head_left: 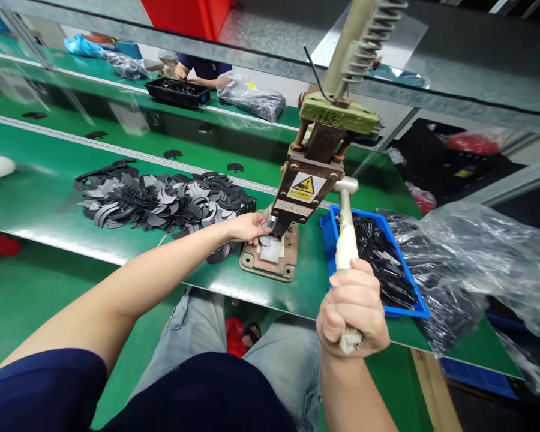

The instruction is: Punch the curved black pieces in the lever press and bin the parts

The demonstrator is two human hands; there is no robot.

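Note:
A small hand press (312, 180) with a yellow warning label stands on the green bench. My right hand (351, 309) is closed round its taped lever handle (345, 243), pulled down toward me. My left hand (248, 228) reaches in to the press base plate (270, 261), its fingers pinching a dark curved piece (266, 225) under the press head. A grey flat piece (270, 249) lies on the base just below the head.
A heap of dark crescent-shaped parts (162, 201) lies left of the press. A blue tray (416, 300) of black parts and clear plastic bags (481, 258) sit to the right. Across the green conveyor (49, 180), another person's hands work at a black tray (177, 91).

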